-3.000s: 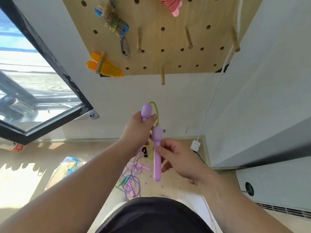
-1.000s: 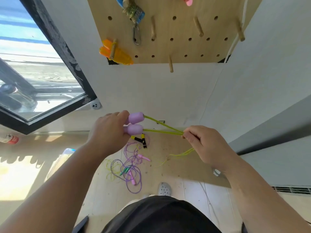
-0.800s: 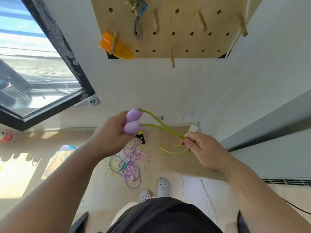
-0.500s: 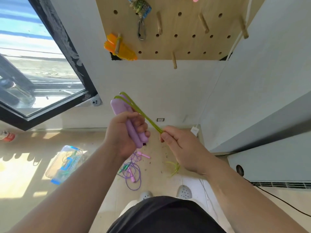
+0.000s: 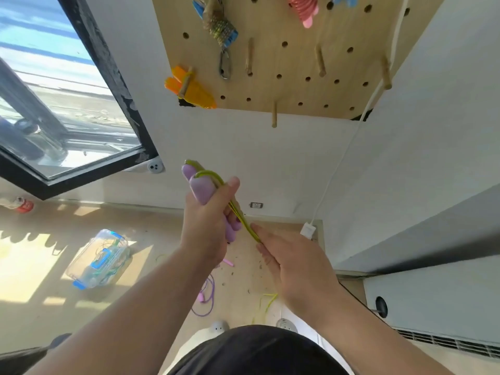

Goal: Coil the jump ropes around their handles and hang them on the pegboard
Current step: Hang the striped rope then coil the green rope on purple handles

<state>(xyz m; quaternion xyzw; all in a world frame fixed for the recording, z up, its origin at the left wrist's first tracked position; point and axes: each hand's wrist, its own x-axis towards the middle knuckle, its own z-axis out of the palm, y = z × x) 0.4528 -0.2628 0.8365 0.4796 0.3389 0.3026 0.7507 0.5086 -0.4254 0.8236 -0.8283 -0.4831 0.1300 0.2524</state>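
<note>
Jump-rope handles, lilac, are gripped together in the left hand. The right hand pinches their yellow-green cord above the sunlit wooden floor, below the wall's pegboard.

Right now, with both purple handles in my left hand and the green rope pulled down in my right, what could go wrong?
The green rope only bends over the purple handles; if the right hand slackens, it may spring off. Its loose tail lies on the floor beside the purple rope, so it could tangle. The left hand holds both handles in one grip; one might slip.
</note>
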